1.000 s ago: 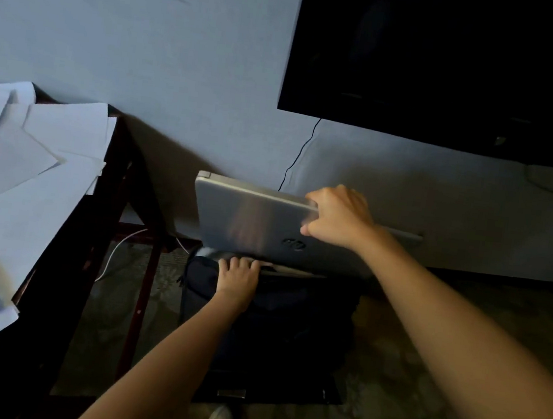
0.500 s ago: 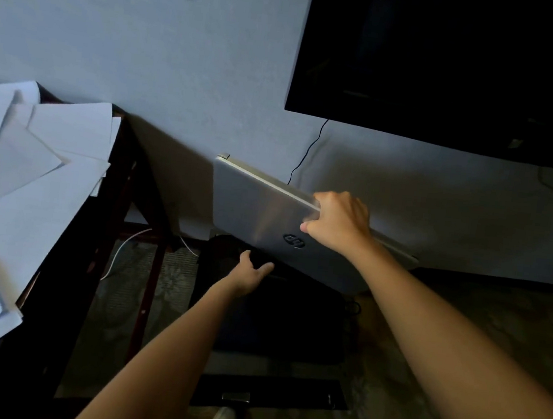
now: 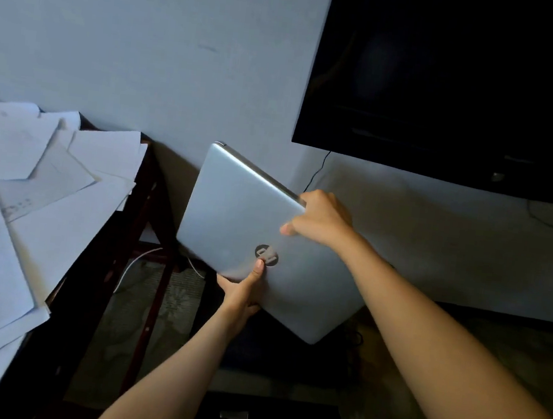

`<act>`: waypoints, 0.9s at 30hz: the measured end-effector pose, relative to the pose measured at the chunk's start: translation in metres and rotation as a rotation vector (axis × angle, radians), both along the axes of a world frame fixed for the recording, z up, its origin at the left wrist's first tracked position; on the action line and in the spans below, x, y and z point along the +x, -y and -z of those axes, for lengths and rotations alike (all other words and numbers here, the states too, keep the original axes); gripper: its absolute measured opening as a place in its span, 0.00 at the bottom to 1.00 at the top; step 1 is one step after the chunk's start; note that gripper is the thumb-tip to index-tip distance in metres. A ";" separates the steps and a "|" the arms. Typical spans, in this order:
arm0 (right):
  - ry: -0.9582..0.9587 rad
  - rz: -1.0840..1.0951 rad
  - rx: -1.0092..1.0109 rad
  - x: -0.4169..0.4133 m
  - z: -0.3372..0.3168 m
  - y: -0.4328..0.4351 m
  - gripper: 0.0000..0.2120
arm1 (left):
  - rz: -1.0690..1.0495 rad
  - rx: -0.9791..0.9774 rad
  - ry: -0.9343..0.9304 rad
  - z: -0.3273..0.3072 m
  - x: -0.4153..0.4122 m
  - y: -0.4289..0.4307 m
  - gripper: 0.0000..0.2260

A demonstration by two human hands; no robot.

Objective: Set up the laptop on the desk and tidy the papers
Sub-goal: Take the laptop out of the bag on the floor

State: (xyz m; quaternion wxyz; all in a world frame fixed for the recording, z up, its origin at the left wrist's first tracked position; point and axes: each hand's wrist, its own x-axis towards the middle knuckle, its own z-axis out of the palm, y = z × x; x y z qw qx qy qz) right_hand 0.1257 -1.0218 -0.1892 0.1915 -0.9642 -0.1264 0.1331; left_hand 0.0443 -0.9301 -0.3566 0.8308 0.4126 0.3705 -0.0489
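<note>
We find a closed silver laptop (image 3: 239, 219) held in the air between two bare hands, just beyond the right edge of the desk (image 3: 86, 291) and tilted so its far left corner rides highest. The left hand (image 3: 241, 295) grips the laptop's near edge, thumb flat on the lid and touching the round logo, fingers tucked out of our sight beneath. The right hand (image 3: 322, 219) clasps the far edge, fingers curled over it and thumb pressed on the lid. Loose white papers (image 3: 47, 183) lie overlapping across the desk top, several jutting past its right edge. Below the laptop we make out a dark bag (image 3: 285, 358) on the patterned floor. A white cable (image 3: 131, 265) trails under the desk. A black television (image 3: 454, 85) hangs on the pale wall (image 3: 149, 40), upper right.
</note>
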 end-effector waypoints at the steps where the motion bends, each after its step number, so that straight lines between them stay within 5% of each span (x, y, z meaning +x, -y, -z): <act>1: -0.006 0.001 0.030 0.001 -0.002 -0.002 0.10 | -0.034 0.049 0.009 -0.006 -0.003 -0.004 0.51; 7: -0.090 0.042 0.328 0.002 0.011 -0.029 0.18 | -0.151 0.408 0.137 -0.035 -0.028 -0.059 0.51; 13: -0.151 0.004 0.515 -0.014 0.017 -0.082 0.20 | -0.129 0.764 0.048 -0.068 -0.072 -0.125 0.47; 20: -0.187 -0.185 0.637 -0.053 0.013 -0.162 0.33 | -0.247 0.815 0.006 -0.094 -0.140 -0.189 0.45; 27: -0.301 -0.441 0.664 -0.111 0.014 -0.252 0.34 | -0.289 0.817 -0.130 -0.113 -0.219 -0.263 0.42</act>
